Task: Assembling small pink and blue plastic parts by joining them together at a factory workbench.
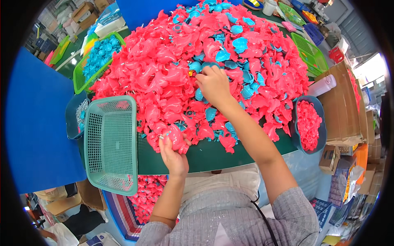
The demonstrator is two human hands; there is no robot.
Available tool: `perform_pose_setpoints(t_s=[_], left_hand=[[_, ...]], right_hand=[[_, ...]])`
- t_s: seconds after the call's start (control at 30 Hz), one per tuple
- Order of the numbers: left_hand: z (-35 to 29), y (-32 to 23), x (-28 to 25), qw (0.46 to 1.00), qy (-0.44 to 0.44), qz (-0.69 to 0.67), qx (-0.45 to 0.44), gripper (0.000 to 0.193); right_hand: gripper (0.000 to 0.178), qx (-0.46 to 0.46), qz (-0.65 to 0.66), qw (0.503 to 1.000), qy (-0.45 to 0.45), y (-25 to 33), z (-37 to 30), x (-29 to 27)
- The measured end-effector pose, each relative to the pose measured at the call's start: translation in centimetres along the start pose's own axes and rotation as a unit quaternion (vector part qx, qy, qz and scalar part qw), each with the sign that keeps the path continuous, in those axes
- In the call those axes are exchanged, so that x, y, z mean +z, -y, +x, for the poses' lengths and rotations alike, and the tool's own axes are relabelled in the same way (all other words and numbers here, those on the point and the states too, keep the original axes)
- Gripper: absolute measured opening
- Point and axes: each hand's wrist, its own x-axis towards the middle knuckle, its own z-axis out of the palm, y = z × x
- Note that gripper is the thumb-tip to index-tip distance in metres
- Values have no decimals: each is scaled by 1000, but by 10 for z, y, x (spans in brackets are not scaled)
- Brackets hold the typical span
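Observation:
A large heap of glossy pink plastic shell pieces (pixel 164 74) mixed with blue plastic pieces (pixel 240 45) covers the green table. Near the front edge, my left hand (pixel 175 160) is closed round a rounded pink plastic piece (pixel 177 138); a small silvery part (pixel 161 137) shows by its thumb. My right hand (pixel 214 85) reaches into the middle of the heap. Its fingers are curled down onto a blue plastic piece (pixel 209 64), and its fingertips are partly hidden. A tiny yellow-ringed part, perhaps on a finger, shows beside them.
An almost bare green mesh basket (pixel 133 143) overhangs the table's left front. Behind it stand a tub of silvery parts (pixel 81 115) and a green basket of blue pieces (pixel 100 55). A tub of pink rings (pixel 308 123), a pale pink bottle (pixel 322 85) and a cardboard box (pixel 342 104) are right.

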Motion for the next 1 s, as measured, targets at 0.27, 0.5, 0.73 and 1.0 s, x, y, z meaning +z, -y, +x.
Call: perform_pose_setpoints(t_s=[0.27, 0.5, 0.73, 1.0], left_hand=[[1, 0, -17, 997, -72, 7, -21, 31], [2, 14, -9, 998, -34, -8, -53, 23], [18, 17, 6, 997, -55, -49, -38, 25], [11, 14, 50, 991, -12, -108, -83, 30]], right_hand=[[9, -28, 94, 994, 53, 34, -76, -29], [11, 16, 5, 996, 82, 53, -85, -17], [11, 81, 111, 987, 78, 59, -91, -24], [24, 8, 284, 958, -20, 65, -105, -87]])
